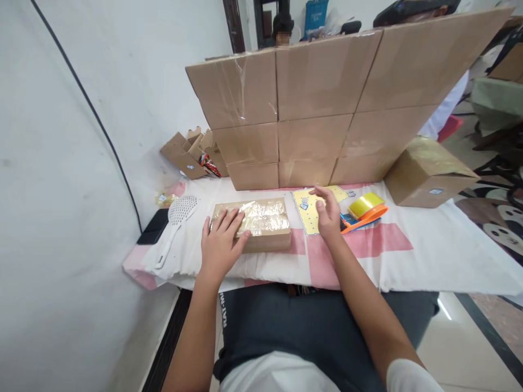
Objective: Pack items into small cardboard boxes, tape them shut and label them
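Item: person seated at a table, lap in dark cloth showing nearest the camera, both bare forearms reaching forward over the near edge.

Left hand: lying flat, fingers spread and apart, pressing on the near-left end of the box. Nothing is being clamped; the palm is resting over the box's near-left corner.

Box: small, brown, its top covered in glossy tape. It is lying on the cloth with its long axis running left to right, parallel to the table edge, directly ahead of the left hand and just left of the right hand.

Right hand: hovering or resting, fingers loosely curved and apart, holding nothing, over the near-right part of the sheet. Whether it is touching the sheet cannot be told.

Sheet: yellow, printed, lying flat just right of the box, near but apart from it.

Tape gun: orange with a yellow roll, lying just right of the right hand, its length running left to right. The right hand is the nearer one to it; the left is well apart.

Scoop: white, slotted, lying left of the box, handle pointing toward the near edge.

Farther back: a wall of cartons standing across the table; one loose carton at far right; opened small boxes at far left.
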Demonstrator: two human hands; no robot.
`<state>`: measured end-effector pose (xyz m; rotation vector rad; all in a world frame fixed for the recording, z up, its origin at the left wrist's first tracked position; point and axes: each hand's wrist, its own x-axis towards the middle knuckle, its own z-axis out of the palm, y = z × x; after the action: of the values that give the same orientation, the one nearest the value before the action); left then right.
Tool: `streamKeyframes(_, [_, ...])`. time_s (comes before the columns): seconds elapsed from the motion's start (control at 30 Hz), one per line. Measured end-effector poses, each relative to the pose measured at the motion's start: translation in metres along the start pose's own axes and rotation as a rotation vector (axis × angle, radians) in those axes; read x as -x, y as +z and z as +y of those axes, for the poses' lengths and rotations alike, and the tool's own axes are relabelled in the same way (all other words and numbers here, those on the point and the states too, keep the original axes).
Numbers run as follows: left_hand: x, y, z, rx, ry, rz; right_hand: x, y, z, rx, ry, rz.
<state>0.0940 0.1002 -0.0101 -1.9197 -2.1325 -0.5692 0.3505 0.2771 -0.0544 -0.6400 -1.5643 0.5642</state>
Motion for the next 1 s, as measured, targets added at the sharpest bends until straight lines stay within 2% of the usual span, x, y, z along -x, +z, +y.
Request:
streamKeyframes(0.1, [0.000,0.000,-0.002,-0.005,0.015,-0.008,-0.012,-0.023,-0.007,0.115,0.100,0.265])
streamKeyframes(0.17, [-0.001,-0.001,-0.002,-0.010,0.023,-0.012,-0.019,-0.045,-0.009,0.218,0.193,0.347])
streamKeyframes(0.3, [-0.004,-0.002,0.000,-0.022,0.004,0.027,-0.022,-0.097,-0.008,0.496,0.414,0.311])
streamKeyframes(0.4, [-0.003,-0.002,0.004,0.003,0.001,0.027,-0.015,-0.124,-0.005,0.663,0.526,0.285])
streamKeyframes(0.5, [0.000,0.000,0.009,0.012,-0.010,0.024,-0.004,-0.132,-0.002,0.646,0.502,0.340])
streamKeyframes(0.63, [0.003,0.004,0.011,0.023,-0.022,0.037,0.012,-0.125,0.009,0.534,0.424,0.501])
streamKeyframes(0.7, [0.003,0.005,0.010,0.027,-0.023,0.042,0.019,-0.123,0.019,0.467,0.450,0.567])
streamKeyframes(0.77, [0.003,0.005,0.010,0.032,-0.026,0.040,0.024,-0.123,0.028,0.361,0.549,0.529])
streamKeyframes(0.87, [0.001,0.002,0.013,0.042,-0.038,0.019,0.027,-0.125,0.037,0.270,0.665,0.288])
streamKeyframes(0.93, [0.000,0.000,0.019,0.034,-0.044,-0.005,0.026,-0.125,0.040,0.293,0.662,0.144])
streamKeyframes(1.0, [-0.003,-0.002,0.027,-0.012,-0.049,-0.026,0.025,-0.122,0.041,0.308,0.639,0.096])
